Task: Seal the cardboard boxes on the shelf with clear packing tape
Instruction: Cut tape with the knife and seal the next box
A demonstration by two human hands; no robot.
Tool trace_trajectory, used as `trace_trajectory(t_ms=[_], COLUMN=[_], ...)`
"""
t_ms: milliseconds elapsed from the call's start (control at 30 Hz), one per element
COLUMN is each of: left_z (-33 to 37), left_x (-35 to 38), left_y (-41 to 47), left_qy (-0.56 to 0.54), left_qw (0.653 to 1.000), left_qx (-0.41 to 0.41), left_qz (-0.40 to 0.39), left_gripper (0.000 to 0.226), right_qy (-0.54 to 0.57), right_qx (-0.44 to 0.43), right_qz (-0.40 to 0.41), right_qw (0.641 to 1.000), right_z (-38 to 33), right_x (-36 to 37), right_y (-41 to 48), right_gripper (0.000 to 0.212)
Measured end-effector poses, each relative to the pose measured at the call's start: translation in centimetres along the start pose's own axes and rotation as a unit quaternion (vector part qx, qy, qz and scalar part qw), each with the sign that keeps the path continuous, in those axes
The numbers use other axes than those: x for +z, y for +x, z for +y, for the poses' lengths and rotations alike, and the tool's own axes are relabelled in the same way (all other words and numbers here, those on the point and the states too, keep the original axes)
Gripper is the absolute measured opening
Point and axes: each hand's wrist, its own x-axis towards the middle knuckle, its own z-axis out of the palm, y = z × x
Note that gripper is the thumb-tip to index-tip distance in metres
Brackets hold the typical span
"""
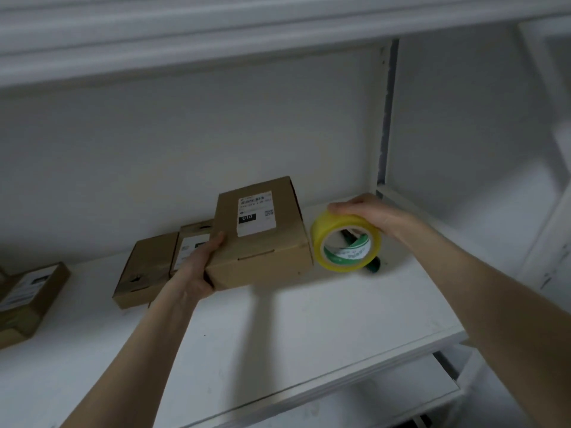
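Two hands: the left hand [197, 267] grips the near left corner of the big box [262, 242], thumb on top and fingers curled underneath; the right hand [367, 216] is curled over the top of the tape roll [346, 242], holding it upright on its edge
Big box: toward the back middle of the shelf [309, 329], tilted, its near edge seemingly raised off the board; whether its far edge rests there I cannot tell
Tape roll: just right of the big box, toward the shelf's back right corner; the wound tape looks yellowish, and no free end shows
Other boxes: a flat box [145, 273] left of the held one, a labelled box [193, 239] behind it partly hidden by the left hand, and another box [27, 301] at the shelf's left edge
Dark green object [374, 265]: lying behind the roll, partly seen through its core; what it is I cannot tell
Step in hand: probably bringing box and tape together to start a strip
Doing it well: set the box flat near the shelf's front edge, steady it with the left hand, pick up the tape's free end, anchor it on a side wall, draw it across the flap slot on the front face and press it down, keeping clear of the codes
Writing: the white shipping label [255, 216] on the big box carries a black patch reading "010", plus barcodes and small print too blurred to read; the green and white print inside the roll's core is unreadable
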Motion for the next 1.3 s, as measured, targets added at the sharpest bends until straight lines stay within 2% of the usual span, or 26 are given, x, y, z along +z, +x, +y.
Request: trace_trajectory(t_ms=[67, 133, 167, 400, 533, 600, 667, 767, 833, 867, 900, 1033, 1167, 1200, 1300], left_z=[0.0, 0.2, 0.3, -0.8, -2.1, -3.1, -3.9, -4.9, -5.2, -5.3, -5.4, -3.4, 0.2, 0.8, 0.3], left_x=[-0.3, -0.6, -0.7, 0.5, 2.3, 3.2, 4.0, 6.0, 7.5, 8.0, 8.3, 8.8, 9.1, 9.0, 8.0], left_y=[-0.2, -0.3, -0.4, -0.5, -0.2, 0.0, 0.2, 1.1, 0.9, 1.0, 1.0, -0.2, -0.3, 0.1, -0.1], left_qy=[-0.029, -0.040, -0.043, -0.146, -0.222, -0.252, -0.219, -0.008, 0.119, 0.153, 0.170, 0.126, 0.242, 0.254, 0.177], left_qw=[0.999, 0.999, 0.998, 0.987, 0.972, 0.963, 0.971, 1.000, 0.992, 0.987, 0.984, 0.992, 0.954, 0.951, 0.983], left_qx=[0.007, 0.012, 0.016, 0.022, -0.023, -0.050, -0.064, -0.016, 0.029, 0.038, 0.037, 0.032, 0.168, 0.173, 0.018], left_qz=[-0.012, -0.028, -0.032, -0.062, -0.076, -0.078, -0.074, -0.019, 0.033, 0.031, 0.025, 0.004, 0.053, 0.046, -0.046], left_gripper=[0.050, 0.046, 0.045, 0.034, 0.044, 0.051, 0.053, 0.041, 0.034, 0.035, 0.036, 0.045, 0.057, 0.057, 0.057], right_qy=[-0.079, -0.171, -0.182, -0.056, 0.051, 0.082, 0.057, -0.105, -0.194, -0.226, -0.258, -0.320, -0.334, -0.330, -0.321], right_qx=[0.000, 0.019, 0.030, 0.051, 0.050, 0.050, 0.051, 0.067, 0.070, 0.070, 0.071, 0.065, 0.066, 0.063, 0.058], right_qz=[0.012, 0.015, 0.016, 0.018, -0.024, -0.009, 0.025, 0.047, 0.047, 0.041, 0.030, 0.013, 0.013, 0.012, 0.009], right_qw=[0.997, 0.985, 0.983, 0.997, 0.997, 0.995, 0.997, 0.991, 0.977, 0.971, 0.963, 0.945, 0.940, 0.942, 0.945], right_z=[-0.3, -0.2, 0.2, 0.9, 0.8, -0.1, -1.4, -3.0, -3.4, -3.5, -3.7, -3.5, -2.7, -2.7, -2.6], right_x=[-0.3, -0.3, -0.1, 2.8, 4.5, 4.4, 3.6, 2.7, 2.9, 3.1, 3.5, 5.0, 6.3, 6.4, 6.8], right_y=[0.1, 0.1, 0.1, 0.1, 0.2, 0.2, 0.3, 0.8, 1.1, 1.3, 1.3, 1.5, 1.6, 1.7, 1.9], right_gripper=[0.035, 0.045, 0.048, 0.040, 0.039, 0.035, 0.033, 0.041, 0.046, 0.048, 0.050, 0.060, 0.066, 0.064, 0.057])
